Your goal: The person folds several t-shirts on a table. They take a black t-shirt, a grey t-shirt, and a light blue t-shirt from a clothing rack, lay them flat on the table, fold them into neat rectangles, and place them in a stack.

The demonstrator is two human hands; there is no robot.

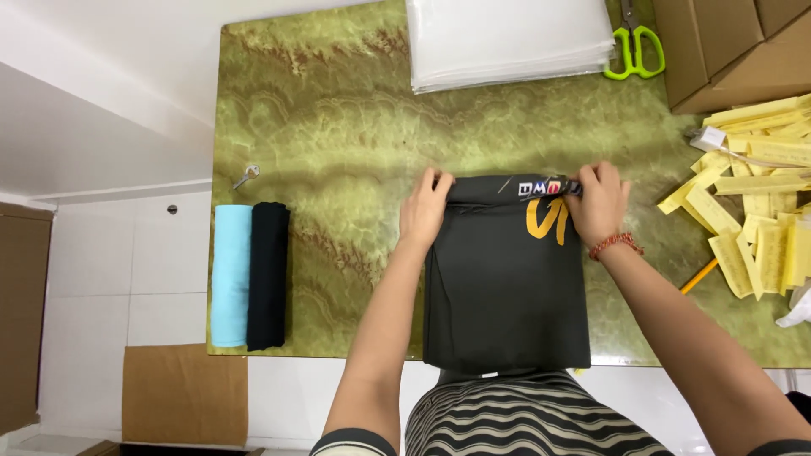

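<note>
Black shirt part-rolled at its far end.
The shirt (505, 287) lies flat on the surface (338, 127); left hand (425, 209) and right hand (598, 203) have fingers clamped on the far roll, most length unrolled; two finished rolls (251, 274) left.

Yellow label strips (760, 211) right — brown cartons (726, 51) behind.

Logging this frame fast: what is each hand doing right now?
Left hand: closed on the far left corner of the black garment.
Right hand: closed on its far right corner.
</note>
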